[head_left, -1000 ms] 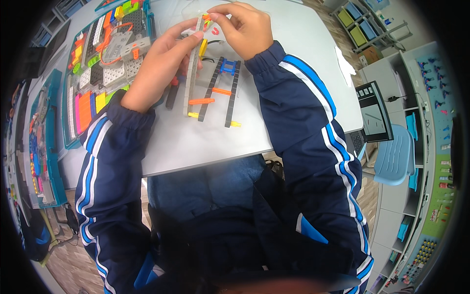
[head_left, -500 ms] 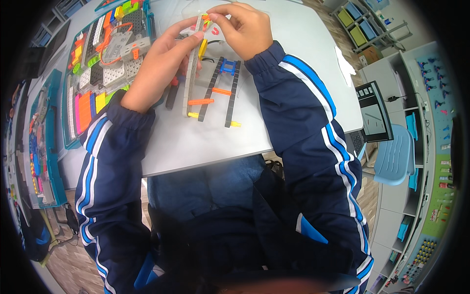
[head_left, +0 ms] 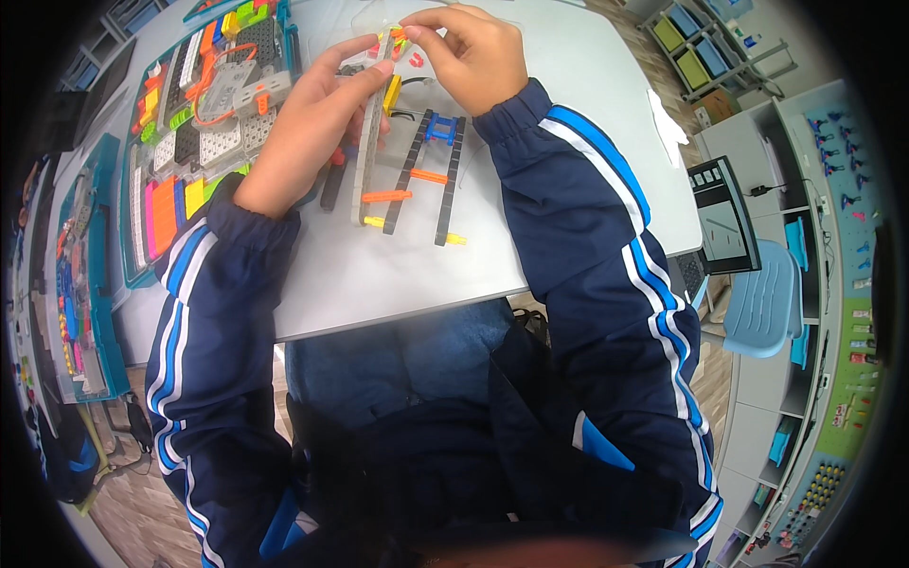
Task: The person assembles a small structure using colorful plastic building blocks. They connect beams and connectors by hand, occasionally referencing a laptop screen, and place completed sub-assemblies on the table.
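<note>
Holding most of the parts: a large teal-edged case, in which white and grey perforated plates, coloured strips and a grey block with an orange cable are packed.
Second case: more small coloured pieces are contained in a narrower teal case (at far left, bent by the lens).
Left hand: a long grey beam is gripped between thumb and fingers near its upper end, just left of the dark frame.
Right hand: thumb and forefinger are pinched at small orange and green pieces by the beam's top; whether these are fixed cannot be told.
Frame count: two dark beams, two orange rods, one blue connector and two yellow pins are seen.
Materials: the beams are straight, slim and segmented, apparently plastic; the white table is smooth.
</note>
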`<state>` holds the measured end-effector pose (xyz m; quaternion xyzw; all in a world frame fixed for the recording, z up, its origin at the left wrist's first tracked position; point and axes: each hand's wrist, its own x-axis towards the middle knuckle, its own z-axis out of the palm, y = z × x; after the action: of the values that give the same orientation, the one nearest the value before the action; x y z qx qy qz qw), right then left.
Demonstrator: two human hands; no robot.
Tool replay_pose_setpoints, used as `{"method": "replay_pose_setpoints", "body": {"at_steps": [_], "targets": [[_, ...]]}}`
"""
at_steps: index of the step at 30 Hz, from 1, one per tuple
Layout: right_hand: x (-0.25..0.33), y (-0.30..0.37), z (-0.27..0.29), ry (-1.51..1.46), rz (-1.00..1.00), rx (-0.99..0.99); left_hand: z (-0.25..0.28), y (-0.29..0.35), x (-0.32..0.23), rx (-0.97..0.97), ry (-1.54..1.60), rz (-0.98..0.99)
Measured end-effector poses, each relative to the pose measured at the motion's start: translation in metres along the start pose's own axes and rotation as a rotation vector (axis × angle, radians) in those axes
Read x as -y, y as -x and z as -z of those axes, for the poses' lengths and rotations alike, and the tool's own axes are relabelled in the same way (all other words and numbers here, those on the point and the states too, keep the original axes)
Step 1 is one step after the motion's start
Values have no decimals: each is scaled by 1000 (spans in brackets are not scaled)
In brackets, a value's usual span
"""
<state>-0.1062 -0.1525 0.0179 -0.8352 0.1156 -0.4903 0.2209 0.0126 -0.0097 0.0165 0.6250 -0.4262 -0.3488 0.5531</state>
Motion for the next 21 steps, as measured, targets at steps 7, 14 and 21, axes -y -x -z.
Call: {"method": "replay_pose_setpoints", "body": {"at_steps": [7, 14, 21], "targets": [[0, 0, 0, -13, -6, 8, 0, 0, 0, -3, -3, 0], [0, 0, 0, -2, -6, 13, 0, -1, 1, -7, 1, -10], [-1, -1, 0, 1, 8, 4, 1, 0, 0, 12, 19, -11]]}}
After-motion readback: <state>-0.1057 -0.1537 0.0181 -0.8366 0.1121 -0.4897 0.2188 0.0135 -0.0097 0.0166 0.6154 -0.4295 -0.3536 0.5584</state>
